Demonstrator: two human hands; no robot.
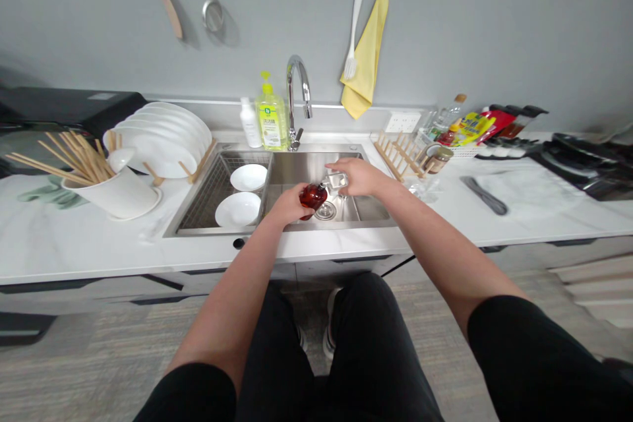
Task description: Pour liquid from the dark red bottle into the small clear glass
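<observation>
Over the right basin of the steel sink [277, 227], my left hand [289, 204] is wrapped around a reddish-brown bottle [313, 196], which is tilted with its neck toward the right. My right hand [359, 175] grips a small clear glass container [337, 180] at the bottle's mouth. Whether the two touch, I cannot tell. Beneath them shows the round drain [326, 211]. Two white bowls [238, 210] lie in the wire basket [198, 201] of the left basin.
Behind the sink stand a chrome faucet [291, 99], a green soap bottle [271, 122] and a white bottle [250, 124]. At left are racked white plates [163, 132] and a chopstick holder [116, 194]. A wooden rack [403, 158], jars and a whisk [487, 196] occupy the right.
</observation>
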